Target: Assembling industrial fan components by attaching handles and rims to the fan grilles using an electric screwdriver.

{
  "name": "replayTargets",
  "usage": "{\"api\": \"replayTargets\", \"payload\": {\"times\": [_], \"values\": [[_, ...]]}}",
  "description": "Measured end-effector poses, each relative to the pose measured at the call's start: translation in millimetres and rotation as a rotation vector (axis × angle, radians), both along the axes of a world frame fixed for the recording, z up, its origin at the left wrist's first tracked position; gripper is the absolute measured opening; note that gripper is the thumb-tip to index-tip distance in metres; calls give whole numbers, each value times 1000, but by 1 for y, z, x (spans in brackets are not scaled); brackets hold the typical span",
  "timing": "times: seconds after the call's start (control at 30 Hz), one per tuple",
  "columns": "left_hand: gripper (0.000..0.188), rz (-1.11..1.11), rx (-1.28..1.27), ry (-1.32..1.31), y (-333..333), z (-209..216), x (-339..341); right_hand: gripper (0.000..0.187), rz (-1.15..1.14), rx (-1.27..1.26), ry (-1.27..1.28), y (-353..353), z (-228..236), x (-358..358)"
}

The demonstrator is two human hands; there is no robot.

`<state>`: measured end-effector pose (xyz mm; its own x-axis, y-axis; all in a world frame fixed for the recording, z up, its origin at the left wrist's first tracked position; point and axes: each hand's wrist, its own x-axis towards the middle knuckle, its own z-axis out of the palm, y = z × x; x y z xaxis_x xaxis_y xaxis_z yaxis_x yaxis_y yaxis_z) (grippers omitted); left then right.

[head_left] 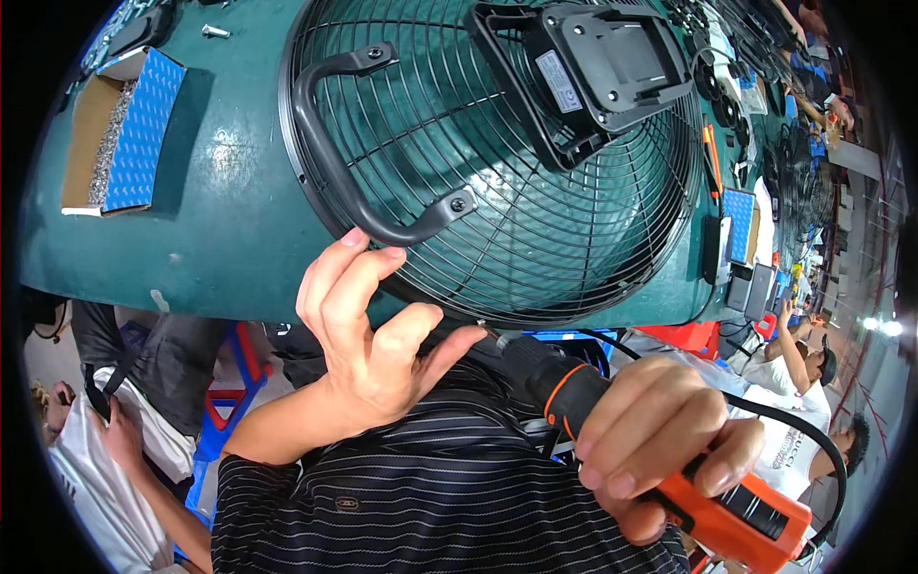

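A round black wire fan guard (583, 230) lies on the green table, with a curved black handle (330, 158) fixed on its left side by a screw at each end. On its upper right sits a black plastic housing (612, 67). My left hand (359, 330) is open at the guard's near edge, two fingertips by the handle's lower bend. Its thumb reaches to the bit of an orange and black power screwdriver (569, 392), where a tiny shiny piece shows, too small to make out. My right hand (660, 430) is wrapped round the screwdriver's body.
A blue and white carton (143, 134) of small metal parts stands at the left, near a loose bolt (216, 31). At the right are an orange-handled tool (712, 158) and another blue box (738, 225). A black cable (813, 430) trails from the screwdriver. Other people sit on both sides.
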<state>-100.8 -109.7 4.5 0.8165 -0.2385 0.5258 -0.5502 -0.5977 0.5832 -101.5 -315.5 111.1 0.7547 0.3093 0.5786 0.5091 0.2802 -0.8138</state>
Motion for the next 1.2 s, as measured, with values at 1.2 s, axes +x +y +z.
{"api": "replayTargets", "payload": {"times": [1.2], "values": [[88,-272,466,-91,60,70,98,39,-81,254,33,-53,32,6]]}}
